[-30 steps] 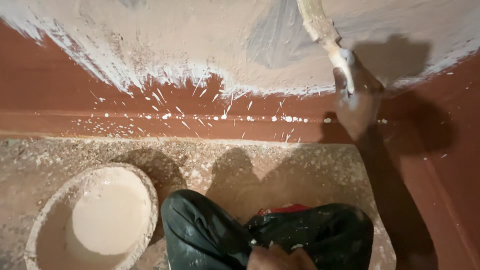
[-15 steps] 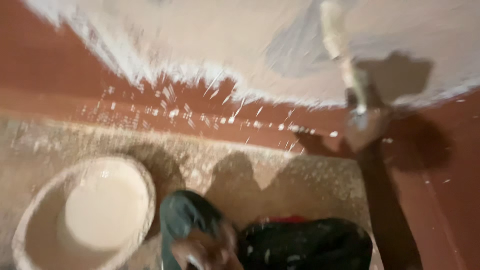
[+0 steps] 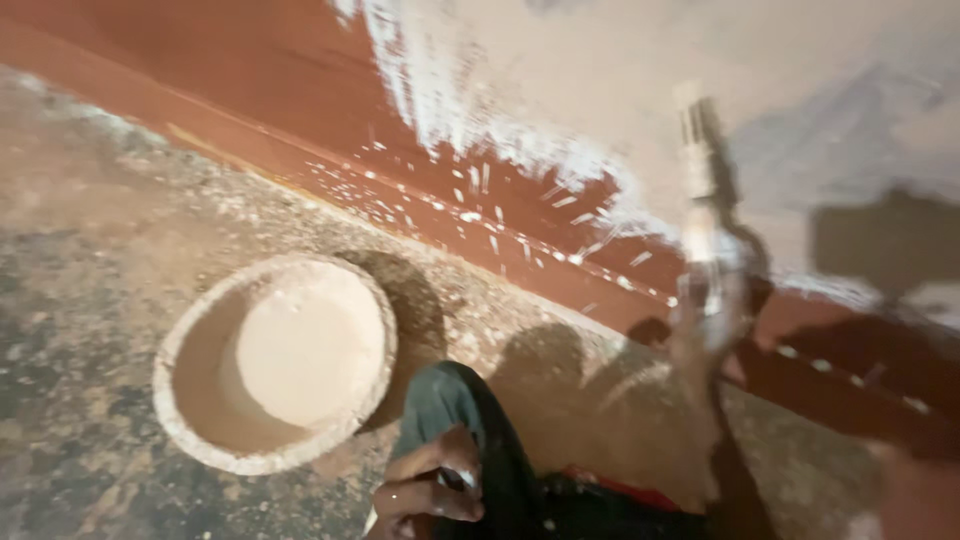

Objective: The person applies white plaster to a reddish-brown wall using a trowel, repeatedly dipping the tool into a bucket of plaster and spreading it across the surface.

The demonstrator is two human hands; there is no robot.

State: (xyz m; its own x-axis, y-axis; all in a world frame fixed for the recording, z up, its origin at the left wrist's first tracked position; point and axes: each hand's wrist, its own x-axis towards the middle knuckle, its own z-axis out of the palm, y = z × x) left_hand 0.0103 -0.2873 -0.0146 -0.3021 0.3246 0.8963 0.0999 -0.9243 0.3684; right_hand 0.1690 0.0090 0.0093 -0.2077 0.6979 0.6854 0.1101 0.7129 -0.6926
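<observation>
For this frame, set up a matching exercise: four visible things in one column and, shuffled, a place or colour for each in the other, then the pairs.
Things:
1. bowl
2. left hand
3. paint tool
4. wall base

Descriptions:
A. red-brown
B. on the speckled floor, holding pale liquid
C. resting on the dark trouser knee
D. blurred, raised before the whitened wall

Pairs: 1-B, 2-C, 3-D, 4-A

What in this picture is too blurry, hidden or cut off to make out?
Head view only:
- Right hand and its brush: smeared by motion, grip unclear.
- Left hand: small object in its fingers too small to identify.
- Legs: cut off by bottom edge.
- Bowl: depth of its pale paint unreadable.
</observation>
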